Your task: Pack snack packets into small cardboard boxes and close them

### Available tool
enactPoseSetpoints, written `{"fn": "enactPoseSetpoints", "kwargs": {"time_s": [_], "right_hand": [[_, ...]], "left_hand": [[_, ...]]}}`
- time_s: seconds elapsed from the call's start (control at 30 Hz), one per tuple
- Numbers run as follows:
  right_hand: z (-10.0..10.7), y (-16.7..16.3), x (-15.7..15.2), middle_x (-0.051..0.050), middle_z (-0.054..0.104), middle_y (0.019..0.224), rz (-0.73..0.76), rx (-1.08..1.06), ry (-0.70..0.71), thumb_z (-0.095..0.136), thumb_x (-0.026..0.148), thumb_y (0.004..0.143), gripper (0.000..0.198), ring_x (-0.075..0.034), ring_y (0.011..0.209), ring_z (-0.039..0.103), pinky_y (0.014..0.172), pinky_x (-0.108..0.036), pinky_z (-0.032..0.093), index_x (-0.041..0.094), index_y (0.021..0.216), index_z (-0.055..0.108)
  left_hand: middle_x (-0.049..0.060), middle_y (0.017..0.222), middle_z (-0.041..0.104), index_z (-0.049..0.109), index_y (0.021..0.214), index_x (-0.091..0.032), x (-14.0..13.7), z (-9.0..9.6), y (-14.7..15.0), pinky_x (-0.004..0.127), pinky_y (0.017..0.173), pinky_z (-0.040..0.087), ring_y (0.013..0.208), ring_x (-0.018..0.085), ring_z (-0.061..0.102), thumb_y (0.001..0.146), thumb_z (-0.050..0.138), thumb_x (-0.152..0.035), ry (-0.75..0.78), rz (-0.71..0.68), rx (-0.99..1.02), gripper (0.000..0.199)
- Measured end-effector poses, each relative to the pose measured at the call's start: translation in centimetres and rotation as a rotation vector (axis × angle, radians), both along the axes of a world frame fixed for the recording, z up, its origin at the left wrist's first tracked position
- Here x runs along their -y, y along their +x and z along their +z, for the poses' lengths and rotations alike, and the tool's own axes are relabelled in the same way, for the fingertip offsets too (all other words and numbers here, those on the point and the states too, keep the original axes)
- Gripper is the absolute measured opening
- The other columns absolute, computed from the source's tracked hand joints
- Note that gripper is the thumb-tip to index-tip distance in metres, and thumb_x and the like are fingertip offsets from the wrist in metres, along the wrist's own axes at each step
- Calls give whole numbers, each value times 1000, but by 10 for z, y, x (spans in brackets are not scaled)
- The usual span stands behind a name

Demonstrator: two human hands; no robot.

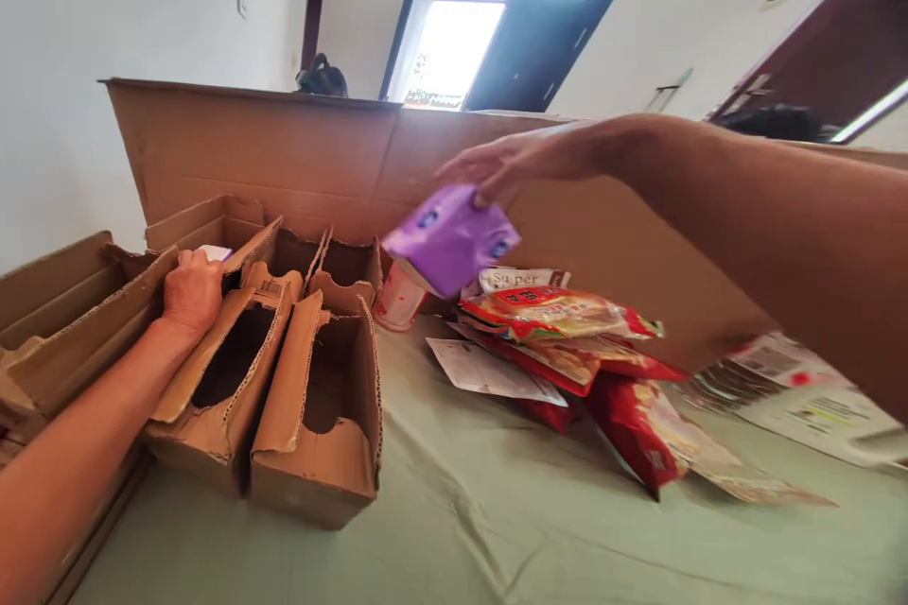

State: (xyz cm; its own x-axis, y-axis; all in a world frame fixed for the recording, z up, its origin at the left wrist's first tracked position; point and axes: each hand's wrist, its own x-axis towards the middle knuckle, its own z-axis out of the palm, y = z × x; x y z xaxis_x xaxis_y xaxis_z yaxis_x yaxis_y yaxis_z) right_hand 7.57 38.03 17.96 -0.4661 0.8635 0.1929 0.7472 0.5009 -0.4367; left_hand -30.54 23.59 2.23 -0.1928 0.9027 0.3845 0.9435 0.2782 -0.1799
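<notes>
My right hand (pixel 507 161) reaches in from the right and grips a purple pack (pixel 450 241) by its upper edge. The pack has dark blue marks and hangs tilted in the air, slightly blurred. My left hand (pixel 193 288) is closed at the rear of a narrow cardboard box, its fingers against a white item with a purple edge (pixel 215 253); most of that item is hidden. Below and right of the purple pack lies a heap of red snack bags (pixel 557 317). A red and white cup (pixel 399 298) stands behind the pack's lower left side.
Several open cardboard bins (pixel 333 473) stand in rows on the left. A tall cardboard panel (pixel 284 146) runs along the back. A white label sheet (pixel 489 369) lies by the heap, and clear and white packaging (pixel 801 397) lies to the right on the green cloth (pixel 454 529).
</notes>
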Motion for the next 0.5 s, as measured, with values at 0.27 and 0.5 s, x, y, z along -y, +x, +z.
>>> {"fn": "enactPoseSetpoints", "kwargs": {"time_s": [0.27,0.5], "right_hand": [[-29,-151,-5,-6,76,120,358,-11,219,72,24,85,34,-21,111,69,105,-38,49,16,117,76],[-101,-328,8,-7,75,121,615,200,124,76,9,72,49,-24,113,66,99,-34,52,17,120,72]], "left_hand": [[9,123,67,66,119,-15,1,-3,-1,45,92,59,112,24,67,99,65,-31,-4,19,-25,25],[9,122,67,67,114,-15,1,-4,0,42,90,60,112,24,66,99,66,-28,11,8,-55,20]]}}
